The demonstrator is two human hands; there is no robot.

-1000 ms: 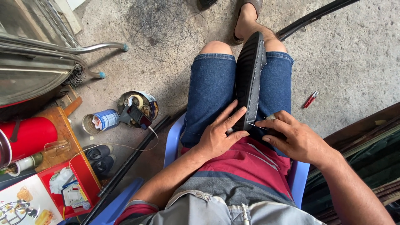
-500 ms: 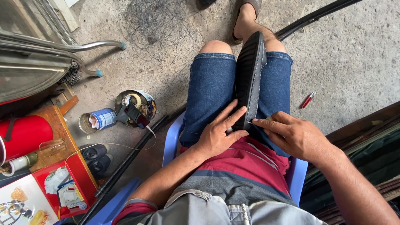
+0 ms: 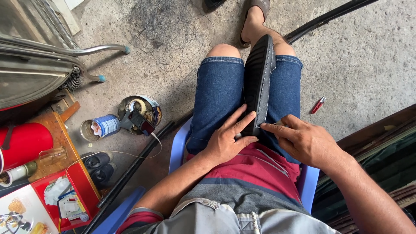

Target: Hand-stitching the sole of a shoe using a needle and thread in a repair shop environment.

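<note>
A long black ribbed cover (image 3: pixel 259 80) with grey stitching stands on edge between my knees, on blue denim shorts. My left hand (image 3: pixel 227 138) lies flat against its near left side, fingers spread. My right hand (image 3: pixel 303 141) pinches the cover's near edge between thumb and forefinger; something thin and pale may be in the pinch, too small to tell. I sit on a blue plastic chair (image 3: pixel 180 145).
On the concrete floor lie a red lighter (image 3: pixel 318 105), a blue-labelled tin (image 3: pixel 99 127), a round tin (image 3: pixel 141 113) with a phone on a cable, black rods (image 3: pixel 134 169), and wire tangle (image 3: pixel 162 24). A red cylinder (image 3: pixel 21 145) and metal frame (image 3: pixel 56 47) are left.
My right hand has opened out from a closed grip on the cover's near end to a fingertip pinch at its edge. The left hand stays pressed against the cover.
</note>
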